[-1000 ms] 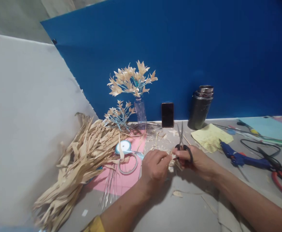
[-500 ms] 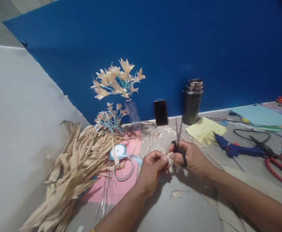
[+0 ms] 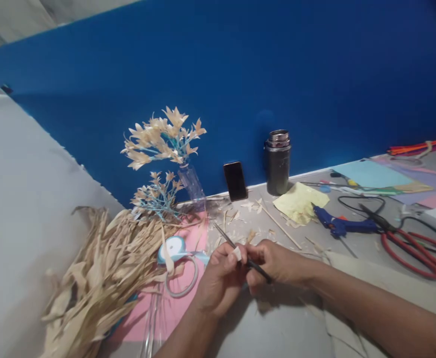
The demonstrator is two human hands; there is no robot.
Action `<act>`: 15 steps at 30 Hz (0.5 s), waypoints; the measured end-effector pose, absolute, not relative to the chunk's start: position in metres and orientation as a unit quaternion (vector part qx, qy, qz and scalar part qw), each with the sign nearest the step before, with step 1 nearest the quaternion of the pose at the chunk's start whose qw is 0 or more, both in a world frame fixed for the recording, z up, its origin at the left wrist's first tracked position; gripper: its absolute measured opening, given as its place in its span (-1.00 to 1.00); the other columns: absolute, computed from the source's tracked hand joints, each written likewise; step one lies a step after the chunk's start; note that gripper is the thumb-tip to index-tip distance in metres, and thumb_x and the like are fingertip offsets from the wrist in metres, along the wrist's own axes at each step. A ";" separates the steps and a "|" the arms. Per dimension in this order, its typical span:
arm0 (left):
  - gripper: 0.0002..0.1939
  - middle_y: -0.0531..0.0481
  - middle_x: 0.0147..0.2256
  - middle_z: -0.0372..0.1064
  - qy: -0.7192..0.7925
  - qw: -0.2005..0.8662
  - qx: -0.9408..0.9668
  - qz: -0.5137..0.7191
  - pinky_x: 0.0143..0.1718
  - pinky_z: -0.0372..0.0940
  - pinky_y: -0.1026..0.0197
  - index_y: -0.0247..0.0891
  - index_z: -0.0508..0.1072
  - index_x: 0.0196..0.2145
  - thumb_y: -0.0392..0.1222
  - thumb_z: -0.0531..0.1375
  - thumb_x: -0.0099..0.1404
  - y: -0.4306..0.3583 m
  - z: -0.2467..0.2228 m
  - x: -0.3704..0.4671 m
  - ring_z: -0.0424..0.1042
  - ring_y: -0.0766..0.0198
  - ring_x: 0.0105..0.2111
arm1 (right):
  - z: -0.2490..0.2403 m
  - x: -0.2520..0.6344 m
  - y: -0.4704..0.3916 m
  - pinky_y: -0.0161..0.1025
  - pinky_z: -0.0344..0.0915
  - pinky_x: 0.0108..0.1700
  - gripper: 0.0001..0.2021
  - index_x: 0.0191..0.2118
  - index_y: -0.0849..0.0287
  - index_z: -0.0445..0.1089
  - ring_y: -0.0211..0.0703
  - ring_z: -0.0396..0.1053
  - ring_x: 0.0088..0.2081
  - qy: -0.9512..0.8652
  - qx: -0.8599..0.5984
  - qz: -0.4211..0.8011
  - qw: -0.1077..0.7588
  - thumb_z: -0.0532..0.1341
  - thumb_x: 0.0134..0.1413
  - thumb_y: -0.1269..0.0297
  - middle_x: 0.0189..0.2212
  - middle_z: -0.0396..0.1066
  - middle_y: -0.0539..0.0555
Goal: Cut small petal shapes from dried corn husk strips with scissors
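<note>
At the centre of my dial, twelve o'clock pointing away from the wearer, the left hand is pinching a small pale piece, thumb and fingers closing tightly on it. The right hand is gripping dark-handled scissors, fingers wrapping the handles, slim metal blades pointing toward eleven; from my remote seat I'm not managing to tell how far the blades are parting.

Now textures: at nine, dry, papery husks are curling in a heap. At ten to eleven, star-shaped husk flowers are fanning out on blue stems. A smooth phone is leaning back at twelve, a scuffed metal flask is standing at one, and a creased yellow paper is lying at two.

Edges: the blue board is walling off the table's far side. A blue glue gun and red-handled cutters are bounding the right, toward three. I'm finding my room at six, where grey tabletop is showing between the forearms.

Counting: I'm making it two flower bunches, the larger rising from one clear bottle, the smaller sitting below; one tape roll, one pale ring.
</note>
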State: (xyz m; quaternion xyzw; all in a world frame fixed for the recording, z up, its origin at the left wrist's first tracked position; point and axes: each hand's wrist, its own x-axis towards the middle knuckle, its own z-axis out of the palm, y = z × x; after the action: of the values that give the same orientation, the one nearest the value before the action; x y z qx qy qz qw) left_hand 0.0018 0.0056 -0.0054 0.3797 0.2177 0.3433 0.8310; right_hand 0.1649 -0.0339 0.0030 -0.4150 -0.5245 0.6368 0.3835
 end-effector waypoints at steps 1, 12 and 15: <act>-0.59 -0.08 -0.35 0.33 0.214 0.830 0.378 0.349 -0.60 0.32 0.28 -0.26 0.36 -0.55 0.01 0.47 -0.04 0.006 -0.007 0.002 0.42 0.13 -0.31 | 0.004 0.166 -0.033 -0.40 0.05 -0.52 -0.97 -0.47 0.19 0.45 -0.39 0.16 -0.59 -0.530 -0.408 0.642 0.375 0.28 -0.16 0.43 -0.58 0.47 -0.08; -0.71 0.04 -0.50 0.26 0.169 0.827 0.388 0.369 -0.42 0.37 0.27 -0.21 0.44 -0.55 -0.09 0.47 -0.01 0.001 -0.004 0.001 0.37 0.25 -0.35 | 0.010 0.183 -0.033 -0.40 0.28 -0.43 -0.86 -0.39 0.23 0.60 -0.32 0.38 -0.50 -0.572 -0.361 0.670 0.306 0.40 -0.18 0.33 -0.48 0.54 0.00; -0.72 0.03 -0.48 0.29 0.153 0.831 0.393 0.364 -0.53 0.31 0.29 -0.20 0.44 -0.53 -0.06 0.45 0.03 0.003 -0.001 0.000 0.37 0.23 -0.37 | 0.012 0.181 -0.035 -0.36 0.33 -0.41 -0.86 -0.37 0.24 0.60 -0.28 0.41 -0.50 -0.590 -0.384 0.632 0.322 0.35 -0.13 0.35 -0.48 0.54 0.01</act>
State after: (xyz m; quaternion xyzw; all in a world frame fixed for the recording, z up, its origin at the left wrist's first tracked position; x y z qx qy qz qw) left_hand -0.0001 0.0026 -0.0013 0.3931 0.1527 0.3638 0.8305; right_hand 0.1806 -0.0350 0.0124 -0.3843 -0.5903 0.6323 0.3224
